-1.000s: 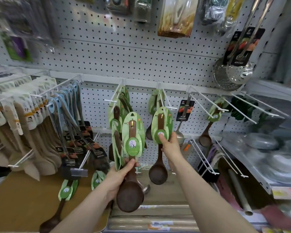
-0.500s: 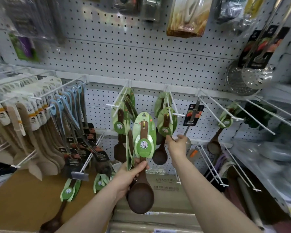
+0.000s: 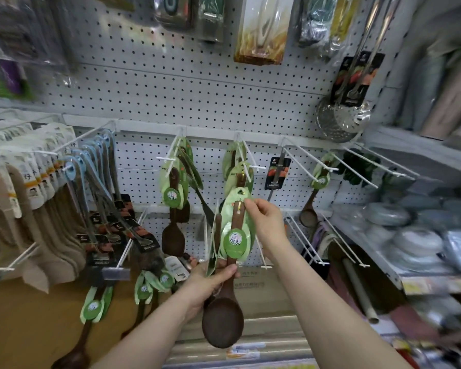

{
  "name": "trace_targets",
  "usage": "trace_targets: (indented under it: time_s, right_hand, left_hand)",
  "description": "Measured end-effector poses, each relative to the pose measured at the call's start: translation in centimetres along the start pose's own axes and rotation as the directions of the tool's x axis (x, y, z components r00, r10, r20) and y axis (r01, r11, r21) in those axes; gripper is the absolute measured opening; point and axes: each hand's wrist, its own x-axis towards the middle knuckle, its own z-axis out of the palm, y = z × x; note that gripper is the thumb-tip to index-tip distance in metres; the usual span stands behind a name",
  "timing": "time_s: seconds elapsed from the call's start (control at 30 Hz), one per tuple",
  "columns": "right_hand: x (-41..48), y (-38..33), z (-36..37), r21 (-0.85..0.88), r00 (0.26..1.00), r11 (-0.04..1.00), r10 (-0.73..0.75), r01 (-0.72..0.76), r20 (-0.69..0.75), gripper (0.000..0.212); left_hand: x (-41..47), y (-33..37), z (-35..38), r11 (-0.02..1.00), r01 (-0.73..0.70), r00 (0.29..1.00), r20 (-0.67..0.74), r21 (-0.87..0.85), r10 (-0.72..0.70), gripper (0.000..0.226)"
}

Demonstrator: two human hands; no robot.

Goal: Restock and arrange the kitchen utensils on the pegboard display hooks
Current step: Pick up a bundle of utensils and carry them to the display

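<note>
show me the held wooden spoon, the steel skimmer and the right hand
dark wooden spoon (image 3: 222, 324), head view, on its round bowl
steel skimmer (image 3: 341, 123), head view, on its perforated bowl
right hand (image 3: 268, 222), head view, on the hand's back

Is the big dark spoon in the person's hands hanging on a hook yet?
Not yet: left hand grips the spoon by its handle, right hand pinches its card top, below the hook.

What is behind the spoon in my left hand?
A second spoon, edge-on in its card, sits just behind the front spoon; then pegboard. Its bowl is hidden.
</note>
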Motion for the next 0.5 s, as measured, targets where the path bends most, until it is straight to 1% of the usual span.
trace_targets:
  time_s: [0.07, 0.13, 0.2, 0.33, 0.5]
  right_hand:
    - [0.0, -0.5, -0.3, 0.037, 0.997, 0.999, -0.028, 0.03, -0.066, 0.03]
    - [0.3, -1.0, -0.4, 0.039, 0.992, 0.998, -0.044, 0.049, -0.119, 0.031]
    - [0.6, -1.4, -0.5, 0.035, 0.99, 0.997, -0.058, 0.063, -0.128, 0.031]
    - [1.3, -1.4, -0.6, 0.03, 0.989, 0.999, -0.011, 0.016, -0.146, 0.033]
    - [2.1, -0.9, -0.3, -0.002, 0.992, 0.999, -0.041, 0.041, -0.119, 0.039]
  left_hand:
    - [0.0, 0.5, -0.2, 0.999, 0.041, 0.999, 0.021, -0.029, -0.041, 0.031]
    - [0.1, 0.8, -0.5, 0.998, 0.063, 0.997, 0.041, -0.011, -0.063, 0.039]
    - [0.3, 0.7, -0.9, 0.997, 0.065, 0.997, 0.043, 0.031, -0.066, 0.041]
    - [0.4, 0.1, -1.2, 0.992, 0.084, 0.996, 0.004, 0.097, -0.085, 0.032]
    - [0.7, -0.8, -2.6, 0.988, 0.116, 0.993, -0.042, 0.102, -0.112, 0.038]
